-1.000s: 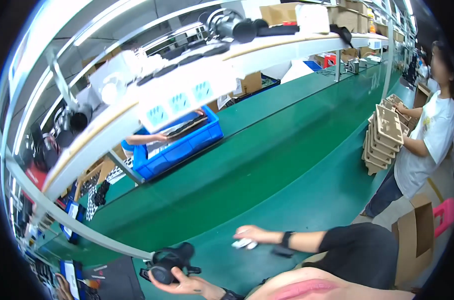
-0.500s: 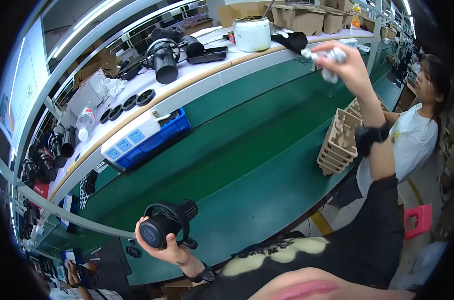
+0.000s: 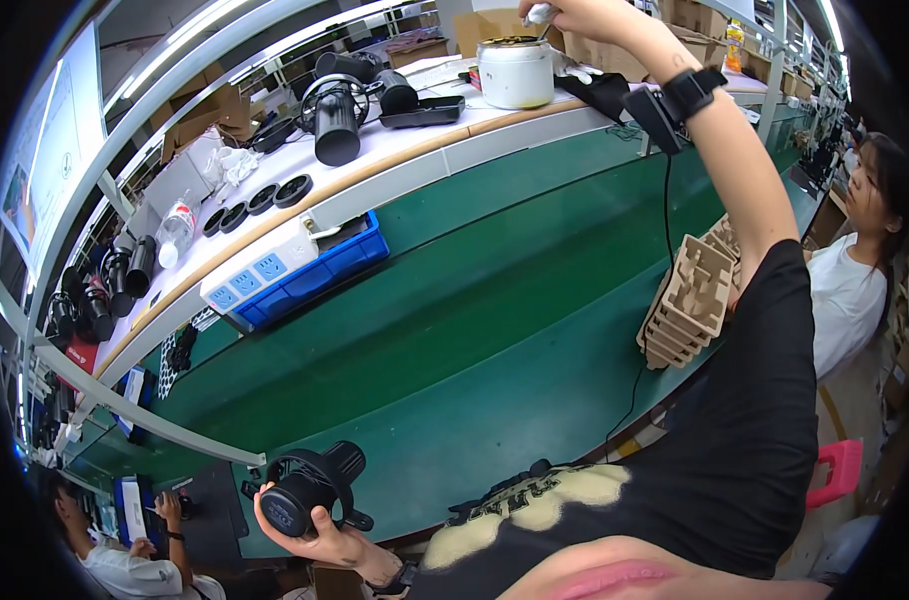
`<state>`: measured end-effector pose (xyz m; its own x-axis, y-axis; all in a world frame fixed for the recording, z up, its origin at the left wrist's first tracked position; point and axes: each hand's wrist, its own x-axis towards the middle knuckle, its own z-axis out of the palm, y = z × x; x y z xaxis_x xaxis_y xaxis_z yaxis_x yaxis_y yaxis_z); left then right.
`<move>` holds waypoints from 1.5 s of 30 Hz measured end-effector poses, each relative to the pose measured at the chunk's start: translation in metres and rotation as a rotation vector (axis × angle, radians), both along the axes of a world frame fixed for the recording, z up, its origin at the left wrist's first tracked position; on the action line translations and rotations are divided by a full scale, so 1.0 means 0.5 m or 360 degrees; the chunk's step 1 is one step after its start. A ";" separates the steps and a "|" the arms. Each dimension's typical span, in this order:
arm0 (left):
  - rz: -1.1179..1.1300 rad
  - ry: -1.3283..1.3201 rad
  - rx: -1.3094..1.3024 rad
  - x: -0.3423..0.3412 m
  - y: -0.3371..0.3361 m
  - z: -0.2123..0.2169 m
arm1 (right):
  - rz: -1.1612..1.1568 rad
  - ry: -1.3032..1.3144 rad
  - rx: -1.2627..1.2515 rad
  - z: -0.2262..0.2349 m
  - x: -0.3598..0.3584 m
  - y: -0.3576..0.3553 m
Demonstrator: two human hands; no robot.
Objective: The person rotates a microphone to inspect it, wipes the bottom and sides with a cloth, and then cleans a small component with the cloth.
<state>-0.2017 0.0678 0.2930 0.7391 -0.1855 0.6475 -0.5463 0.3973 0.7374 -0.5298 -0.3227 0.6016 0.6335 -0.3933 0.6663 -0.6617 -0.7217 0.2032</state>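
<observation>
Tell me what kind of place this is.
Probably a factory assembly line: a long green bench, a shelf of black devices, stacked pulp trays, and other workers seated alongside.

Head cam, single view: fisheye, worn on head, faces down & fwd over green bench [image 3: 454,330], edges bending at rim. Left hand [image 3: 319,530] fingers close under lens at bottom; right hand [image 3: 584,15] fingers far up at top edge, beside white pot [image 3: 515,72].
</observation>
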 end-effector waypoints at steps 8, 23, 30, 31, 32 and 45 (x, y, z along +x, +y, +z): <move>-0.0011 0.0001 -0.0031 0.021 -0.011 -0.016 | -0.0349 -0.0731 0.1045 0.035 0.089 0.073; -0.0005 0.0114 -0.0021 0.037 -0.007 -0.029 | 0.0070 -0.0132 0.1078 0.037 0.046 -0.003; -0.0010 0.0126 -0.0047 0.034 -0.001 -0.022 | -0.0669 -0.0062 0.0786 0.037 0.076 0.026; -0.0027 0.0110 -0.0067 0.036 0.002 -0.026 | -0.0666 -0.0063 0.0786 0.039 0.079 0.030; -0.0042 0.0094 -0.0088 0.038 0.006 -0.030 | -0.0729 -0.0103 0.0843 0.042 0.083 0.034; -0.0067 0.0117 -0.0111 0.037 0.020 -0.033 | -0.1030 -0.0144 0.1043 0.063 0.095 0.068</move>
<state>-0.1833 0.0776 0.2765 0.7775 -0.1738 0.6044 -0.4736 0.4706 0.7445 -0.4823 -0.2886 0.6331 0.1152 -0.9682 0.2219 -0.9694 -0.1584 -0.1875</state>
